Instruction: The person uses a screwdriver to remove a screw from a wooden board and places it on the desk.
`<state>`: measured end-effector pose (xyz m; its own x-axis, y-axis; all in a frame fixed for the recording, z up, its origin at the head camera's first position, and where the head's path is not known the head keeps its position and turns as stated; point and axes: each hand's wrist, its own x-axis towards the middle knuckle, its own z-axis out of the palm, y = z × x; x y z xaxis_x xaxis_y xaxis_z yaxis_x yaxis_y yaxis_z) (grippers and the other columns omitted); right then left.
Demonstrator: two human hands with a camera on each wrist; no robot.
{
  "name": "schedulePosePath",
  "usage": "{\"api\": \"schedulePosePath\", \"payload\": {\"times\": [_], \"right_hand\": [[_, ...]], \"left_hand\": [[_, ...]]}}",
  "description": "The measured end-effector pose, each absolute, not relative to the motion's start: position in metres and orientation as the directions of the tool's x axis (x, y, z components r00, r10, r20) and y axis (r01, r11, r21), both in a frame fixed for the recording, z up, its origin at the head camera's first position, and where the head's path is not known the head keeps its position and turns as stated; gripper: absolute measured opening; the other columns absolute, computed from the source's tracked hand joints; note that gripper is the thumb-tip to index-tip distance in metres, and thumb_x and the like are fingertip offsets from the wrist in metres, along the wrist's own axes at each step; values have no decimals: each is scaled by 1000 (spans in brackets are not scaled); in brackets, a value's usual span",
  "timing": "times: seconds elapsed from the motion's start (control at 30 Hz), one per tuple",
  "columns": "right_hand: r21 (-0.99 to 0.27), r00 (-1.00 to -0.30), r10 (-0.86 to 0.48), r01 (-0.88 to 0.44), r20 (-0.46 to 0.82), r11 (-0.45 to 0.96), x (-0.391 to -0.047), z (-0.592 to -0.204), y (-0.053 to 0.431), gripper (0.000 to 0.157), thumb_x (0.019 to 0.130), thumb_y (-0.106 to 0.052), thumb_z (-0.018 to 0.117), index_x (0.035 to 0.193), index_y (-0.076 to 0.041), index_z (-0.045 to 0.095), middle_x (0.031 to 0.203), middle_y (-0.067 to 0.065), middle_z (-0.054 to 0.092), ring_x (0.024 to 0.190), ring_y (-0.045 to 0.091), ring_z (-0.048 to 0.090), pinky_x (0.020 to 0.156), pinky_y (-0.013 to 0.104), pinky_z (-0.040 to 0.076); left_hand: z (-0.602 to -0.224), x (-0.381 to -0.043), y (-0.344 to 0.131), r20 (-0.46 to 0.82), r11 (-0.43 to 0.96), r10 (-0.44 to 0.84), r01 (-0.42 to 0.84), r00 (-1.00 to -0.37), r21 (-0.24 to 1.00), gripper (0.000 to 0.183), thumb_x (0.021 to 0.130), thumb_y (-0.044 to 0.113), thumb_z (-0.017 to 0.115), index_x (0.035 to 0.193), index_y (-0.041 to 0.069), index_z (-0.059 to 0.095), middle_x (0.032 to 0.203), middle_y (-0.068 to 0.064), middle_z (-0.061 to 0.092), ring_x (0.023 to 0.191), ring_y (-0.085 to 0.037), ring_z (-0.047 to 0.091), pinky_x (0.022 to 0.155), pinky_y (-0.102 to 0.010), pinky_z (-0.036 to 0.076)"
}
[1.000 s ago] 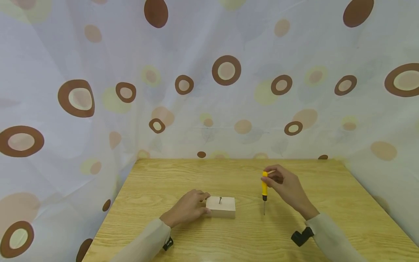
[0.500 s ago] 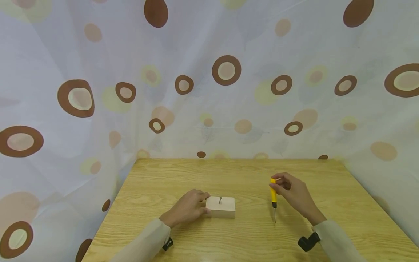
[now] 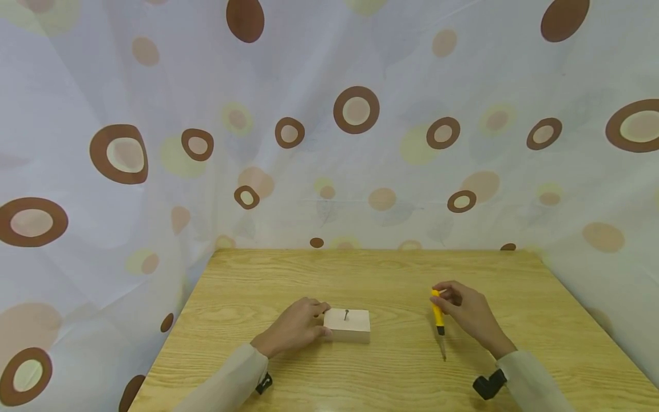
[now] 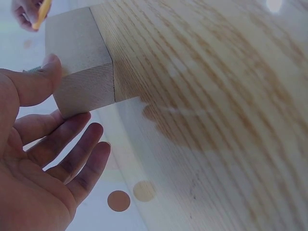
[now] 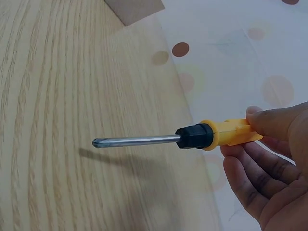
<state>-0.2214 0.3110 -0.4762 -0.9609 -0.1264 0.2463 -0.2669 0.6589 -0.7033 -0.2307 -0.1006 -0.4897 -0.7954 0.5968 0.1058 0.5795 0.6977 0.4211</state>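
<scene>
A pale wooden block (image 3: 348, 326) lies on the table, with a screw (image 3: 346, 315) standing up from its top. My left hand (image 3: 296, 327) grips the block's left end, thumb on the near side and fingers at the far side; the left wrist view shows the block (image 4: 79, 43) between thumb and forefinger. To the right, my right hand (image 3: 471, 315) pinches the yellow handle of a screwdriver (image 3: 439, 317) between thumb and fingers. Its shaft points down and slightly right, close over the table. In the right wrist view the screwdriver (image 5: 144, 140) shows a black collar and a cross-shaped metal tip.
The wood-grain table (image 3: 391, 383) extends around both hands. A white curtain (image 3: 329, 171) with brown and beige spots hangs behind it and along both sides. A black wrist camera (image 3: 489, 384) sits on the right sleeve, and another (image 3: 264, 383) on the left.
My right hand has moved right and toward me with the screwdriver, whose tip now leans further to the right. The left hand and the block have stayed put.
</scene>
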Motion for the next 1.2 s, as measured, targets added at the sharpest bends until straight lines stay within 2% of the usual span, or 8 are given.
{"api": "schedulePosePath", "payload": {"times": [0.3,0.8,1.2], "right_hand": [[-697,-968,-123,-242,218,675,-223,-487,318,36,101,-33,70,125,-7,67,97,0,72,77,10,68,70,28,56],[-674,-975,-116,-214,188,707,-228,-494,321,37,100,-33,70,123,-3,69,94,0,71,80,13,66,70,29,54],[-664,-979,-125,-199,159,721,-234,-508,325,35,99,-31,72,120,-3,70,92,1,71,80,15,65,64,27,54]], "left_hand": [[-491,-231,-100,110,699,595,581,-796,417,56,95,36,75,139,3,63,136,-9,65,115,-22,62,94,-38,55],[-491,-231,-100,111,706,590,578,-800,409,56,95,36,76,138,3,64,135,-9,66,115,-22,63,94,-38,55],[-490,-230,-100,112,706,595,584,-796,401,56,96,38,74,138,3,63,134,-9,66,113,-21,62,91,-37,55]]}}
